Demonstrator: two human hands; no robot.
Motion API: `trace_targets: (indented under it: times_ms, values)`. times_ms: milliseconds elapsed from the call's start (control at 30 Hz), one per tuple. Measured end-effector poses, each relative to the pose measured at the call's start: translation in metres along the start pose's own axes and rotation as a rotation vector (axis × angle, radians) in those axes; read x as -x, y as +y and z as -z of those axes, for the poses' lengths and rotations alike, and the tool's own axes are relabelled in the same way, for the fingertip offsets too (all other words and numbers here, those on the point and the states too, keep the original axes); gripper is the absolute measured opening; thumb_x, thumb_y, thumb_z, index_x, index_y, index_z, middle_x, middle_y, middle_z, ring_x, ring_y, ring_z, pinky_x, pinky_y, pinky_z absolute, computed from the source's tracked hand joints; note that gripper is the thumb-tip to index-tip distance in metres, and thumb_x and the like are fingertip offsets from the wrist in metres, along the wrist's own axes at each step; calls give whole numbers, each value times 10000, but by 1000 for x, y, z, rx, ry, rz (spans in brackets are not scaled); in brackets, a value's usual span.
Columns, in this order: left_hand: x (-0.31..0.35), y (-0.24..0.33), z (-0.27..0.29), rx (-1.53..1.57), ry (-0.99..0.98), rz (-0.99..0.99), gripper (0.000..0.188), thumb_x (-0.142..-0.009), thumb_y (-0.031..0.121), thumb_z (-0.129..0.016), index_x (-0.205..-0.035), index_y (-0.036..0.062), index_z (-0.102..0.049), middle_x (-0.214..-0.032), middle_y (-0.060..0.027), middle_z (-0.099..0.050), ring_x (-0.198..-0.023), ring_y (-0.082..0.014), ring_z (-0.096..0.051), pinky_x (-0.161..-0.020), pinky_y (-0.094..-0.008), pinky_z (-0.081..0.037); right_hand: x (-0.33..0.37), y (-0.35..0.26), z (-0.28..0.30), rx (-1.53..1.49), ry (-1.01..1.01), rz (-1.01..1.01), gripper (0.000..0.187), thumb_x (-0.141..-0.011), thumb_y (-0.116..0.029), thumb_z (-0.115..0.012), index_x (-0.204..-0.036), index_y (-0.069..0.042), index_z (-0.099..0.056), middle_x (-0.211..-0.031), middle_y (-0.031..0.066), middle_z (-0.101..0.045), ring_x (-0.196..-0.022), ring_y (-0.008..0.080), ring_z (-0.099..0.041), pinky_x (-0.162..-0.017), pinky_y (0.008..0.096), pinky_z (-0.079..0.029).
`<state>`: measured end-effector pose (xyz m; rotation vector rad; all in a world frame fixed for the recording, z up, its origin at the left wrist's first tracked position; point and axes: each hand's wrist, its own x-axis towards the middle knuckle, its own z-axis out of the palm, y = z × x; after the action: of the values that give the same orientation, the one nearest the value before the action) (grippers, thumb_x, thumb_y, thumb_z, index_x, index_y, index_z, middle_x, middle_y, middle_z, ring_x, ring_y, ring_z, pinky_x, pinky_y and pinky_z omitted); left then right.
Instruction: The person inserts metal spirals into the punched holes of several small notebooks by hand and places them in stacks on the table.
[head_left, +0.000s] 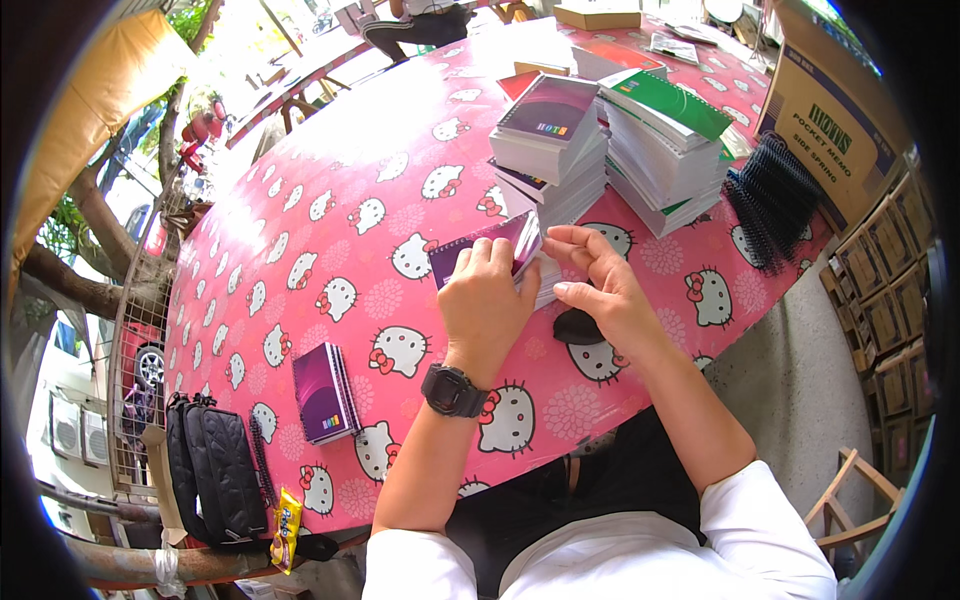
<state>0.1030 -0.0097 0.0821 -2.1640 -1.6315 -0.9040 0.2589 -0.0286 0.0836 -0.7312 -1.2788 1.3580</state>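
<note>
My left hand (490, 310), with a black watch on its wrist, grips a purple-covered notebook (455, 256) tilted above the table. Its white pages are fanned a little at the right side. Beside those pages is my right hand (607, 290), fingers extended and thumb apart; whether its fingertips touch the paper I cannot tell. A small black object (577, 327) lies below the right hand, partly covered by it. Just beyond the hands rises a stack of purple-covered notebooks (550, 115). Next to it stands a taller stack topped with green covers (670, 105).
Black spiral binding coils (775, 200) lie at the right edge near a large cardboard box (825, 110). Purple spiral notebooks (325, 393) sit at left, near a black bag (213, 470) and yellow snack packet (286, 530). A pink patterned cloth (380, 305) covers the table. Someone sits beyond it.
</note>
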Motion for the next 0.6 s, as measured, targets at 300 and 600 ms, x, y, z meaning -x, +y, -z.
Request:
trace_targets:
  times_ms: [300,600]
  values:
    - [-1,-10,-1,164,19,-4,210,-834,241,-681,-771,57,-601,-742,-71,-622,-633,-240,-626,-541,-349,-486,9,28,8,901,138,195,514,-687,-46,-613,-1195,25,-574,-1255,114,-548,-1194,301,-414,-1007,391,-362]
    - [0,-12,-1,177,12,5,219,-817,244,-700,-769,55,-600,-739,-64,-619,-623,-235,-622,-541,-344,-486,4,20,0,1072,168,276,496,-679,-68,-625,-1167,15,-595,-1198,99,-573,-1193,290,-421,-1025,437,-312]
